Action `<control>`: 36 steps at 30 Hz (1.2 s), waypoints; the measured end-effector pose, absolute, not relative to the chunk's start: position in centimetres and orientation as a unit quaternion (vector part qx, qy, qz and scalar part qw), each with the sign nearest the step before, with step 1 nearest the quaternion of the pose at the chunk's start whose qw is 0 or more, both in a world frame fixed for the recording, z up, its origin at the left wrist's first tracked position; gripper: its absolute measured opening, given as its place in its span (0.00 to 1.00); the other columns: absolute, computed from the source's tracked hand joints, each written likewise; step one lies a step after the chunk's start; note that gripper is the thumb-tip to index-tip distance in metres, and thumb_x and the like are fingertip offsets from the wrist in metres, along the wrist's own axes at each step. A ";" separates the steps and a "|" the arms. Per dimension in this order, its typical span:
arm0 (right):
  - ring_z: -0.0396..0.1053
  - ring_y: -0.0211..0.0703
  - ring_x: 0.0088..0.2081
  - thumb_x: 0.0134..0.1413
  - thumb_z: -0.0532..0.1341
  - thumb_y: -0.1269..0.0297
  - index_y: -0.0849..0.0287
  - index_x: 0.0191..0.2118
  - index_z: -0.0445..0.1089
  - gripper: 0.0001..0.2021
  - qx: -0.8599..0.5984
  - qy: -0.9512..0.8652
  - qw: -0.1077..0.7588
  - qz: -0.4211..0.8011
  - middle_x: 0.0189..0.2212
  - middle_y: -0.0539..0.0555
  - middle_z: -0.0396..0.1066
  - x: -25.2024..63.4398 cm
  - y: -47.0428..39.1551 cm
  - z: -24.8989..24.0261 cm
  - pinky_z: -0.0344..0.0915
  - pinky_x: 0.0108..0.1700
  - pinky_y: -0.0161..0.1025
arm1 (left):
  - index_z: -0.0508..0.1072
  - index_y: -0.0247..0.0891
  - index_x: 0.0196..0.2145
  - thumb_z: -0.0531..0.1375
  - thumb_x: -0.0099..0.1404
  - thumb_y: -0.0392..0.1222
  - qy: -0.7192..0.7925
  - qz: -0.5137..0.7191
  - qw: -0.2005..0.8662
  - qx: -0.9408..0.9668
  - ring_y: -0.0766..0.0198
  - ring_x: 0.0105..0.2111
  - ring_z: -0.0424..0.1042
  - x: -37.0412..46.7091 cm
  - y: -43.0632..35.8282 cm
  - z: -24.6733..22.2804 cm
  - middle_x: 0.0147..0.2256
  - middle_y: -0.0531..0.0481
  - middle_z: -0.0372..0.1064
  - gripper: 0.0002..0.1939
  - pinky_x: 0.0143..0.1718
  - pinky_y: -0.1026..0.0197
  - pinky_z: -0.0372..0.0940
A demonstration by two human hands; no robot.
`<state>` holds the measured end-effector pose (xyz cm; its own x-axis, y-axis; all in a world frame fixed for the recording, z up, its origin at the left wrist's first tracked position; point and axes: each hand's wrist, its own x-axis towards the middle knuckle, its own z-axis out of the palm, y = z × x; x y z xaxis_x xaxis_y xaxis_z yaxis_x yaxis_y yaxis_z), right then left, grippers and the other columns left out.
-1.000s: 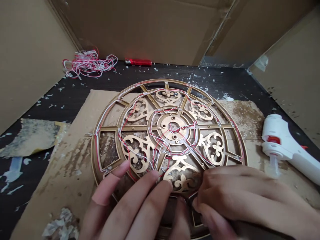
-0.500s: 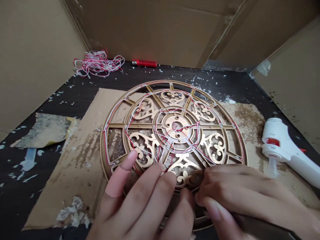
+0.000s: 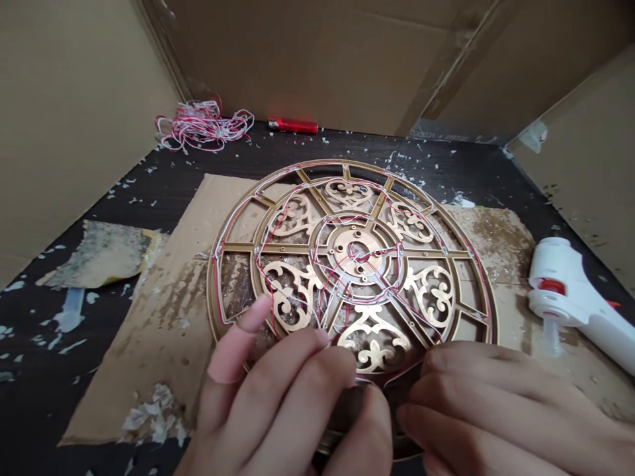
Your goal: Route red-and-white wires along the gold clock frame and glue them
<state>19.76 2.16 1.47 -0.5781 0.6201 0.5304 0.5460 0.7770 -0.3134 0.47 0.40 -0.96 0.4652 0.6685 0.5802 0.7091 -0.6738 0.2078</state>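
A round gold-coloured ornamental frame (image 3: 228,249) with spokes and scrollwork lies flat before me. Thin red and white wire (image 3: 397,378) runs along its rings and spokes. My left hand (image 3: 282,396) is bent over the near left part of the frame, thumb and index finger closed on the wire; a pinkish band wraps one finger. Over the near right part, my right hand (image 3: 510,403) has its fingers curled together. What it holds, if anything, is hidden beneath the fingers. Both hands cover much of the frame's near edge.
Under the frame is a stained cardboard sheet (image 3: 173,271). At the right lies a white glue gun (image 3: 570,284). Tangled wire (image 3: 203,125) and a red lighter (image 3: 292,125) sit at the back. A worn scrap (image 3: 109,251) lies left; cardboard walls (image 3: 317,66) enclose the dark table.
My right hand has shifted slightly right and down, away from the left, uncovering wire near the front rim. A dark object under it no longer shows. The whole view has shifted slightly.
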 end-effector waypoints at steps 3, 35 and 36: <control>0.66 0.37 0.20 0.65 0.50 0.67 0.59 0.26 0.69 0.17 -0.336 -0.884 0.312 0.093 0.16 0.49 0.64 19.8 2.0 1.3 0.66 0.24 0.36 | 0.74 0.48 0.38 0.55 0.58 0.34 -0.399 -0.342 0.014 -0.851 0.64 0.46 0.65 0.9 0.9 -0.8 0.36 0.56 0.69 0.13 0.64 0.51 0.48; 0.55 0.28 0.17 0.63 0.51 0.70 0.59 0.26 0.63 0.13 -0.393 -0.803 0.319 0.313 0.17 0.46 0.59 20.0 3.1 2.4 0.53 0.19 0.27 | 0.71 0.47 0.34 0.52 0.60 0.44 -0.388 -0.308 0.029 -0.868 0.61 0.45 0.70 1.2 1.4 -0.7 0.31 0.55 0.71 0.08 0.62 0.46 0.54; 0.55 0.28 0.17 0.63 0.51 0.70 0.59 0.26 0.62 0.13 -0.393 -0.804 0.317 0.314 0.17 0.46 0.59 20.0 3.1 2.4 0.52 0.19 0.27 | 0.71 0.47 0.34 0.52 0.60 0.45 -0.384 -0.304 0.029 -0.872 0.61 0.45 0.71 1.1 1.4 -0.8 0.31 0.55 0.71 0.08 0.62 0.46 0.55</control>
